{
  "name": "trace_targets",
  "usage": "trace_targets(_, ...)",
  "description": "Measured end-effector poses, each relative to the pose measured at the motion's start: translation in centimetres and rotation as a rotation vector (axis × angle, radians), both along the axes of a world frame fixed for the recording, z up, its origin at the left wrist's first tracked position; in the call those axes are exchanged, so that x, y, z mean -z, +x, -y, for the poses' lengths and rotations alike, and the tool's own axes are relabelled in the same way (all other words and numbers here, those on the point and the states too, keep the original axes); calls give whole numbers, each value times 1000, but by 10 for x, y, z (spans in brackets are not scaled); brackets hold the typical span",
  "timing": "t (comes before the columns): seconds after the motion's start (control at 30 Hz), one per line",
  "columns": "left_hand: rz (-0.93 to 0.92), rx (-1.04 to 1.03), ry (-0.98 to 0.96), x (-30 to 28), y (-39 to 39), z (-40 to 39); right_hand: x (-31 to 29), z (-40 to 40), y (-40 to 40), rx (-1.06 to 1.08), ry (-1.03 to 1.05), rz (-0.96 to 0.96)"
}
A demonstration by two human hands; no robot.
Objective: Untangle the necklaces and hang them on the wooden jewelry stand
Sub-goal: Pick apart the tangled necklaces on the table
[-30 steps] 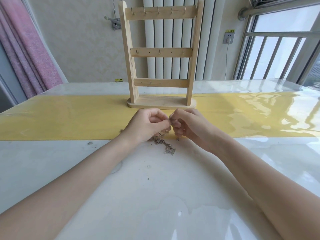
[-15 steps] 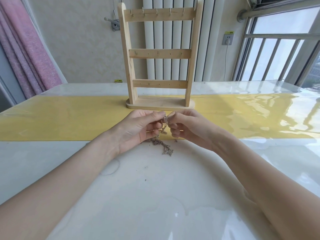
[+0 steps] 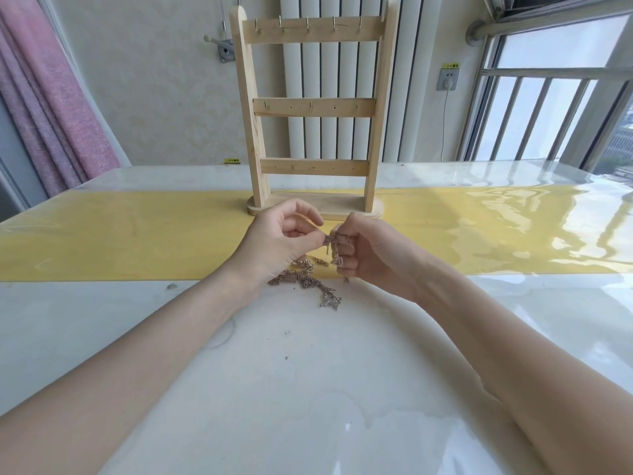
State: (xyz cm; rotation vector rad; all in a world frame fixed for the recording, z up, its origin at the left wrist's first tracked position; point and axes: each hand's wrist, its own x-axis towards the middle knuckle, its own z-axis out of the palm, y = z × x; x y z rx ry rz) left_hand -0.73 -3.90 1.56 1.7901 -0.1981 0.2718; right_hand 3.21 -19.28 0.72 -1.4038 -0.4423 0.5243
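**Both hands pinching tangled necklaces in front of stand**

Left hand (image 3: 281, 241) raised just above the table (image 3: 308, 389), thumb and forefinger pinched on a bit of chain at the top of the tangled necklaces (image 3: 308, 279); other fingers loosely curled. Right hand (image 3: 370, 252) close beside it, fingers curled in, gripping chain strands near the same knot; a short loop hanging down against its fingers. Hands nearly touching at the pinch point. Rest of the tangle lying on the table below and between the hands, straddling the near edge of the yellow runner (image 3: 137, 248), one clump trailing toward the near side onto the white surface. Wooden jewelry stand (image 3: 313, 108) upright on the runner just behind the hands, toward the far edge, middle of the table; three crossbars with small hooks, nothing hanging on them. Pink curtain (image 3: 51, 97) far left, radiator (image 3: 342, 80) behind the stand, window (image 3: 555, 97) far right, wall socket (image 3: 448, 79) with a plugged cord beside the window.
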Motion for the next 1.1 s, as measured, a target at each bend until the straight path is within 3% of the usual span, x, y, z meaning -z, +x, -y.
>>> trace_targets(0.23, -108, 60, -162, 1, 1, 1, -2, 1, -4, -16, 56, 35)
trace_targets(0.4, -75, -44, 42, 4, 4, -2, 1, 4, 1, 7, -2, 114)
trace_targets(0.7, -176, 75, -152, 4, 2, -4, 3, 3, 2, 62, -9, 142)
trace_targets(0.83, -106, 65, -104, -1, 1, -3, 2, 1, 0, 69, -15, 161)
trace_targets(1.1, -314, 197, -554, -5, 1, 0, -4, 2, -2, 4, -34, 171)
